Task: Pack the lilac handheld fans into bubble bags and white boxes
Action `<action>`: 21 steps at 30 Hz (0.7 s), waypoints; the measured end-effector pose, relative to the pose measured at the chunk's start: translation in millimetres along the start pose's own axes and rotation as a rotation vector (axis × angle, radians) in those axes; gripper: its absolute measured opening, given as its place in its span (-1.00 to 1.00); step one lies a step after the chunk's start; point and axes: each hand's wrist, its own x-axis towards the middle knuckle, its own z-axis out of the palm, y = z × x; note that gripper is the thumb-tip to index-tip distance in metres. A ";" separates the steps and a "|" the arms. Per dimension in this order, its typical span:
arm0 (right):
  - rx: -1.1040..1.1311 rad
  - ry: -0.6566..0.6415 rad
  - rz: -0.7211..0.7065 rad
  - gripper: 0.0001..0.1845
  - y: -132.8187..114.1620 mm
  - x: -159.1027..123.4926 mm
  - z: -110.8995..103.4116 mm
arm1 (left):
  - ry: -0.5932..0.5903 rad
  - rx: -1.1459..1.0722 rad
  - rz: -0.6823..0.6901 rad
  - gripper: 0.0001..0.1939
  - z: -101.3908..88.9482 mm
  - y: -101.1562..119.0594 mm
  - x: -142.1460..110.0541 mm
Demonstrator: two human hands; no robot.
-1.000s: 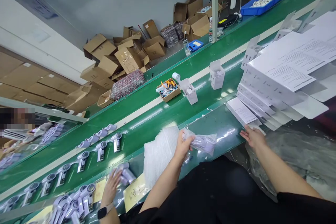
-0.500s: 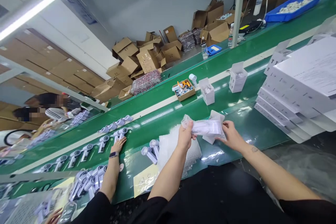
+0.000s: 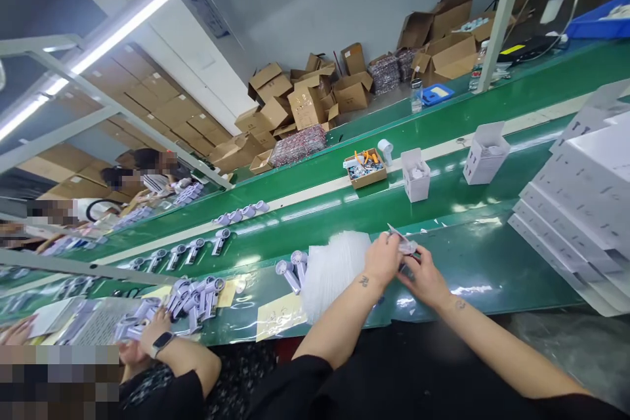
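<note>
The left hand (image 3: pixel 383 258) and the right hand (image 3: pixel 424 277) together pinch one thin whitish piece (image 3: pixel 407 247), partly hidden, above the green desk (image 3: pixel 457 269). Beyond, one open brown cardboard box (image 3: pixel 373 180) contains small orange and white parts (image 3: pixel 365 167); two open white boxes (image 3: pixel 419 191) contain whitish items (image 3: pixel 418 172).

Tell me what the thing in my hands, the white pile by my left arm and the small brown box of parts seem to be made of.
Held thing: perhaps plastic film; a shiny, whitish edge shows, the rest is hidden. White pile: probably soft plastic or foam; milky, slightly see-through layers. Box: looks like matte cardboard, plain brown with thin walls.
</note>
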 end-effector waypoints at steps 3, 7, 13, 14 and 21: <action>0.050 0.020 0.019 -0.64 8.7 -3.9 -3.5 | 0.010 -0.032 0.019 -0.58 3.4 -9.6 -16.3; 0.167 -0.099 0.019 -0.64 13.3 -1.7 -8.5 | -0.117 -0.023 0.186 -0.52 7.7 -12.1 -39.3; 0.293 -0.213 0.063 -0.59 25.1 73.7 -34.7 | 0.167 -0.229 -0.001 -0.64 -9.5 -29.0 -65.7; 0.287 -0.211 0.065 -0.58 30.2 96.7 -35.5 | 0.252 -0.286 -0.107 -0.67 -13.6 -43.7 -73.7; 0.253 -0.361 0.225 -0.48 59.4 244.2 37.0 | 0.527 -0.489 -1.366 -0.65 -15.3 -201.8 -145.9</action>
